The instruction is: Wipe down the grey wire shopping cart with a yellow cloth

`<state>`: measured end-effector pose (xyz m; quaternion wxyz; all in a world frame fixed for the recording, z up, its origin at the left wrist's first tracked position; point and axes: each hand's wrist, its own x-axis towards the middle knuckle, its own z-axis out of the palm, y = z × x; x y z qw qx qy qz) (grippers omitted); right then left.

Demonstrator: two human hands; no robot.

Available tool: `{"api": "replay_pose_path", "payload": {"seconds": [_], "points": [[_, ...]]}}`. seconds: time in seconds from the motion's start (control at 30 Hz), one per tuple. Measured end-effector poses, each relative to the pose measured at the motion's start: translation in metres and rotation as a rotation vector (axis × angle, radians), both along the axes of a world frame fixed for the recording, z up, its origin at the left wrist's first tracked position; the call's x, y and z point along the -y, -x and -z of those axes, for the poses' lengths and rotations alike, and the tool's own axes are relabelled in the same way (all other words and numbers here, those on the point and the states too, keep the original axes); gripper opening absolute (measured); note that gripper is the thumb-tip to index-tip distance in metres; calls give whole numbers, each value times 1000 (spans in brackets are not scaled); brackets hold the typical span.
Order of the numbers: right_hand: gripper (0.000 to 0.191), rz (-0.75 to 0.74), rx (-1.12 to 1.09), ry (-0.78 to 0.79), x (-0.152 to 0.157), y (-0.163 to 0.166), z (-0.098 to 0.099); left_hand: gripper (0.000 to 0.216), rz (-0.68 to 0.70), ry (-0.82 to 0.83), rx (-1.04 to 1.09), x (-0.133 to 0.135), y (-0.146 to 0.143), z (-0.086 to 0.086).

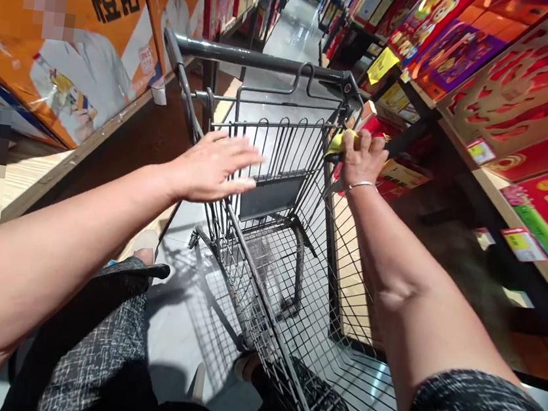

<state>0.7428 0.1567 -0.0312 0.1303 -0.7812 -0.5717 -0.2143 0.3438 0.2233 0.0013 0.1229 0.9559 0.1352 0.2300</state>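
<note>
Store aisle [294,30], cart [273,195] beneath loosely spread left hand [219,166]; right hand [364,158] grasping yellow item [335,145], kind unclear, at cart corner

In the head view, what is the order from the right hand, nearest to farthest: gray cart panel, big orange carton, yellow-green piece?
1. Yellow-green piece: under the right hand.
2. Gray cart panel: left of that hand.
3. Big orange carton: far left, on the shelf.

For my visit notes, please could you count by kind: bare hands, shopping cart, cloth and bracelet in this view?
Left hand and right hand, bare: 2
Grey shopping cart: 1
Yellow cloth: 1
Silver bracelet: 1
Total: 5
</note>
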Motion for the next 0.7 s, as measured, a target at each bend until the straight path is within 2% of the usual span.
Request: {"api": "replay_pose_path", "payload": {"seconds": [0.03, 0.1, 0.2, 0.27, 0.37, 0.43, 0.53, 0.7], "points": [[43, 4, 30, 39, -1, 0, 3, 49, 37, -13, -39, 4, 1, 4], [45, 18, 97, 178, 5, 7, 26, 43, 71, -59, -36, 9, 4, 10], [48, 59, 190, 447, 31, 25, 85, 38, 72, -96, -11, 10, 7, 11], [49, 80, 188, 572, 54, 38, 127, 37, 63, -98, -26, 10, 7, 10], [52, 164, 22, 704, 88, 60, 180, 39, 30, -94, -48, 8, 5, 8], [53, 271, -133, 784, 105, 76, 206, 40, 16, -107, -41, 6, 3, 8], [56, 369, -257, 834, 121, 104, 231, 41, 15, -146, -8, 2, 1, 11], [63, 210, -460, 864, 122, 165, 241, 45, -3, -143, 62, -8, -2, 17]]}}
